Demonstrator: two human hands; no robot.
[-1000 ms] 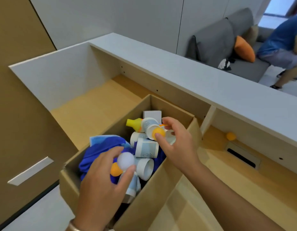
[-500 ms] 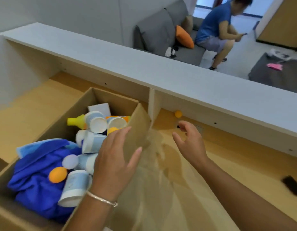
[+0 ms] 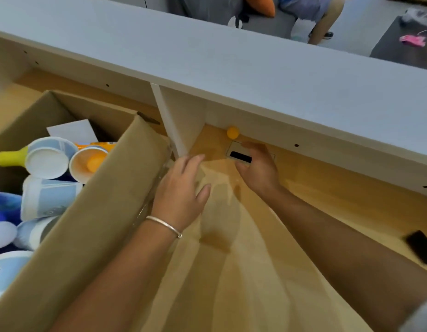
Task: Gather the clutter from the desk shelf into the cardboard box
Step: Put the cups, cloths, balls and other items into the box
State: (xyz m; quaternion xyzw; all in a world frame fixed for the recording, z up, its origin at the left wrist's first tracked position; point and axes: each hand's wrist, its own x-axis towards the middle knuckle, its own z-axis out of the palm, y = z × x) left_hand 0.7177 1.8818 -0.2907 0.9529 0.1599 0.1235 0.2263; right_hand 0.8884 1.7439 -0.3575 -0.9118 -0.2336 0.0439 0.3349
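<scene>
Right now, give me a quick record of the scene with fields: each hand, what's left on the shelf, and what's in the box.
left hand: open, fingers straight, resting on the flap of the cardboard box
right hand: reaching toward the back of the shelf, fingers loosely curled, holding nothing
left on shelf: orange ball at the back, beyond the right hand and apart from it
in box: paper cups, yellow bottle, blue cloth
also on desk: black phone at the far right
</scene>
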